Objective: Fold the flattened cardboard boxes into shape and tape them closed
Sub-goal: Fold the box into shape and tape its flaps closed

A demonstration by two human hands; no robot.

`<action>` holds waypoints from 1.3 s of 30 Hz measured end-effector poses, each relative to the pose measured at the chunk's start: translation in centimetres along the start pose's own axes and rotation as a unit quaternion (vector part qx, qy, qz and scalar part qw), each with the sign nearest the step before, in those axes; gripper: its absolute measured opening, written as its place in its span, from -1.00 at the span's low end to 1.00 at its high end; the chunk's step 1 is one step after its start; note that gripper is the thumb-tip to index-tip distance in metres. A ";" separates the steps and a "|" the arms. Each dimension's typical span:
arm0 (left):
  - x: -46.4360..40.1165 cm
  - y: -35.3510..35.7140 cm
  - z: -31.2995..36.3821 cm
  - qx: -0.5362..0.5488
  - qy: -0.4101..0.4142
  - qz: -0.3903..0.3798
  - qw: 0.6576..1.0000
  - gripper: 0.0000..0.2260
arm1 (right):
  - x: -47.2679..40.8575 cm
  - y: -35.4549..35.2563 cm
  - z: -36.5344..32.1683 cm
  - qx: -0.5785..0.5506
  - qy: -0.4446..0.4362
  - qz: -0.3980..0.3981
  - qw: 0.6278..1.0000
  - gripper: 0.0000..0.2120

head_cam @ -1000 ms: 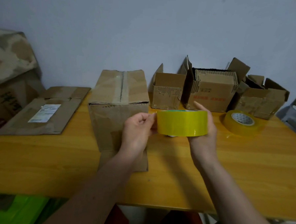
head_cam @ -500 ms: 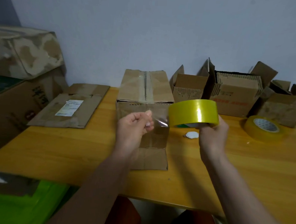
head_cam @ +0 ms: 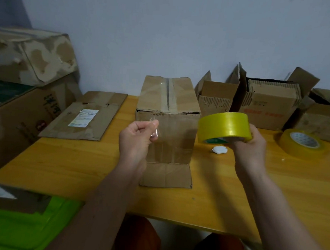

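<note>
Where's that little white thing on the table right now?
In the head view the small white object lies on the yellow table, right of the upright cardboard box and just below the tape roll in the right hand.

Left hand (head_cam: 139, 132) pinching clear tape end, right hand (head_cam: 252, 141) gripping yellow tape roll (head_cam: 224, 126), before upright cardboard box (head_cam: 168, 115).

both forearms are bare from the bottom edge of the view up to the wrists, with no sleeve showing. the bare left hand (head_cam: 138, 137) and the bare right hand (head_cam: 252, 143) carry no glove, ring, watch or band. below the table edge, the lap shows rust-orange cloth over two rounded knees (head_cam: 139, 238), with a pale gap between them.
</note>
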State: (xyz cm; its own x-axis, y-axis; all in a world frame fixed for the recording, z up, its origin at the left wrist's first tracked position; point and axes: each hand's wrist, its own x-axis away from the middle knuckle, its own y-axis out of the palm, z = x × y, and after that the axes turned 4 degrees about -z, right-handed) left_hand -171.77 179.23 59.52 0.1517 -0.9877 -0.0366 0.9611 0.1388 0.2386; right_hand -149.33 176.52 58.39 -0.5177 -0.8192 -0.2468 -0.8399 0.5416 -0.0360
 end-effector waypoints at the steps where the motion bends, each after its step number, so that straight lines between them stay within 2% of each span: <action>1: -0.1 -0.1 0.1 0.004 -0.003 -0.004 1.000 -0.89 | 0.1 0.1 0.0 -0.021 0.008 -0.001 1.000 -0.62; 2: -0.1 -0.2 0.1 0.001 -0.002 -0.009 1.000 -0.89 | 0.1 0.2 0.0 -0.023 0.001 0.003 1.000 -0.68; 4: -0.2 -0.5 0.2 -0.013 0.012 -0.007 1.000 -0.90 | 0.2 0.2 -0.2 0.022 -0.053 0.018 0.998 -0.64; 7: -0.6 -0.9 0.2 -0.024 0.033 0.040 0.998 -0.90 | 0.3 -0.2 -0.6 0.201 -0.162 0.031 0.966 -0.62; 9: -0.9 -1.3 0.1 -0.038 0.046 0.076 0.995 -0.90 | -0.5 -0.9 -0.8 0.283 -0.162 0.060 0.943 -0.53; 11: -1.1 -1.4 0.1 -0.048 0.055 0.087 0.994 -0.89 | -1.2 -1.2 -0.6 0.283 -0.129 0.074 0.947 -0.50; 14: -1.5 -1.5 0.2 -0.032 0.049 0.091 0.994 -0.86 | -1.5 -0.9 -0.5 0.160 -0.083 0.051 0.982 -0.56; 16: -1.7 -1.7 0.3 -0.031 0.048 0.086 0.995 -0.85 | -1.6 -0.8 -0.4 0.108 -0.073 0.042 0.991 -0.57; 18: -1.7 -1.9 0.4 -0.041 0.058 0.079 0.994 -0.86 | -1.6 -1.1 -0.5 0.153 -0.105 0.047 0.981 -0.57; 21: -2.1 -2.6 0.6 -0.066 0.079 0.108 0.989 -0.84 | -1.7 -2.0 -0.6 0.315 -0.166 0.072 0.932 -0.52; 23: -2.4 -3.1 0.9 -0.089 0.084 0.117 0.986 -0.82 | -1.9 -2.6 -0.7 0.370 -0.154 0.077 0.913 -0.49; 28: -3.8 -3.2 2.0 -0.055 0.046 0.102 0.992 -0.82 | -2.7 -1.8 -1.9 0.322 -0.141 0.088 0.932 -0.47; 39: -7.1 -3.2 1.9 -0.071 -0.004 0.119 0.990 -0.82 | -5.5 0.5 -1.5 0.404 -0.102 0.071 0.906 -0.54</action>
State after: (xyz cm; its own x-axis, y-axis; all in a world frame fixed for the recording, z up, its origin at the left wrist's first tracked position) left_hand -176.39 185.62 60.83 0.3766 -0.9263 0.0121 0.9212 0.3759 0.1000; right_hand -147.12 180.95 61.13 -0.5016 -0.7225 -0.4758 -0.3302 0.6682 -0.6666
